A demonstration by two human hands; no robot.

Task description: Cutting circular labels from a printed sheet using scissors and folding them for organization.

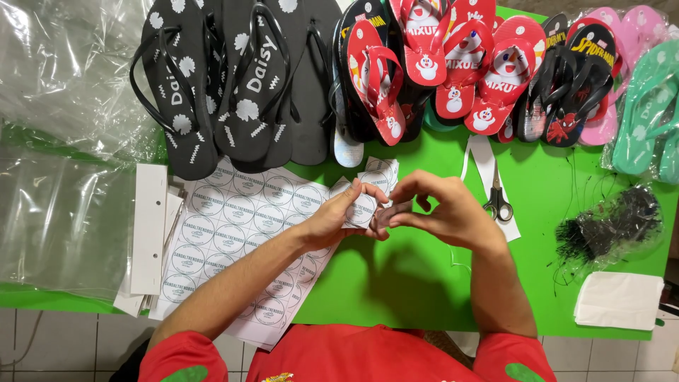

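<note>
White sticker strip: a small piece of round white labels (363,206) sits at the picture's centre, above the green table, partly covered by fingers so its full outline cannot be made out.
Left hand: the left hand (338,218) pinches the strip from 9 o'clock, thumb on top, fingers curled under it.
Right hand: the right hand (445,211) meets it from 3 o'clock, fingertips pressed together at the strip's edge; whether a peeled label is between them is hidden.
Sticker sheet: a larger sheet of round labels (233,233) lies at 8 o'clock of the hands, under the left forearm, its lower end cut off by the red shirt.
Card strips: white punched cards (149,226) lie at 9 o'clock, just beside the sheet.
Scissors: scissors (497,199) rest on a white strip at 3 o'clock, near the right hand.
Black ties: a clear bag of thin black loops (608,225) lies further out at 3 o'clock.
Sandals: black flip-flops (233,78) at 11 o'clock, red ones (453,64) at 12 to 1 o'clock, pink and mint pairs cropped at the right edge.
Plastic bags: clear bags (64,141) fill the left side, blurring what lies beneath.
Table: green table (396,283).
</note>
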